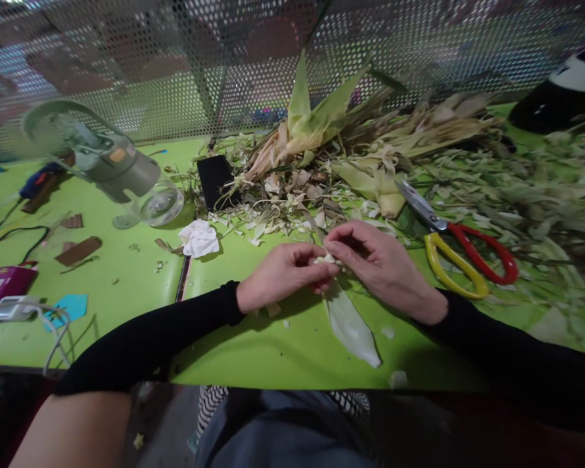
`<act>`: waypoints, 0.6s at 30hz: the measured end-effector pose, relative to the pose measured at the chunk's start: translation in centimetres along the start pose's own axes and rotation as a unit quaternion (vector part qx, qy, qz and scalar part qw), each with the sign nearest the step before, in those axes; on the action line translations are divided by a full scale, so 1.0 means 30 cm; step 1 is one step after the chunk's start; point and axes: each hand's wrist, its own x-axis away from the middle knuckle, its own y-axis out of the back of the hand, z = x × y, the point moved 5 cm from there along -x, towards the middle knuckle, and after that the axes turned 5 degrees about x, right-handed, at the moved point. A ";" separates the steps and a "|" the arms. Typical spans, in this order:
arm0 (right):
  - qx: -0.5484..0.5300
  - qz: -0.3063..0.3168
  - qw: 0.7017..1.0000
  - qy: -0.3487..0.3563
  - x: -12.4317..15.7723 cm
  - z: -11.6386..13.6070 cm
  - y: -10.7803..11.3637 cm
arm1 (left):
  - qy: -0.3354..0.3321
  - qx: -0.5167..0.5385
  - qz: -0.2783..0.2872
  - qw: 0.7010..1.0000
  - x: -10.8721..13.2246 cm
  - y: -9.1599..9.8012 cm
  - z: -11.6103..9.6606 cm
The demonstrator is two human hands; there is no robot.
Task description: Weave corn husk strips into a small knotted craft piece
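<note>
Over the front of the green table, my left hand (292, 270) is closed, its thumb and fingers pinching a small cream-white bundle that looks like folded corn husk (327, 258). My right hand (375, 263) meets it from the other side, thumb and forefinger closed on the bundle's upper edge. Fingers hide much of the bundle. Below them a long pale husk strip (353, 325) hangs or lies toward me; whether it joins the bundle I cannot tell. To the right of my right hand are scissors (443, 231) with one red and one yellow handle, blades pointing away.
Corn husks (316, 130) and shredded scraps (531, 175) are heaped along the perforated metal screen (253, 58). A black phone (217, 179) lies at their left. Further left are a crumpled white tissue (199, 238), a grey-green lidded cup (121, 166), a purple box (7, 286) and cables.
</note>
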 end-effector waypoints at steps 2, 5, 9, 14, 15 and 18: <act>-0.007 -0.006 1.000 -0.016 -0.002 -0.016 0.003 | -0.001 0.038 -0.015 0.999 0.003 0.004 -0.017; 0.035 -0.086 0.996 0.005 0.001 -0.014 0.036 | -0.008 0.107 -0.040 0.993 0.004 0.014 -0.034; 0.109 -0.095 0.987 0.071 0.005 0.014 0.037 | -0.021 0.111 -0.064 0.992 -0.007 0.033 -0.028; 0.115 -0.016 0.988 0.100 0.004 0.016 0.002 | -0.059 -0.031 -0.055 0.996 -0.014 0.045 -0.042; 0.114 -0.020 0.988 0.100 0.004 0.015 0.003 | -0.069 -0.071 -0.052 0.994 -0.012 0.045 -0.050; 0.116 -0.055 0.988 0.088 0.005 0.013 0.017 | -0.093 -0.179 -0.055 0.978 0.002 0.045 -0.069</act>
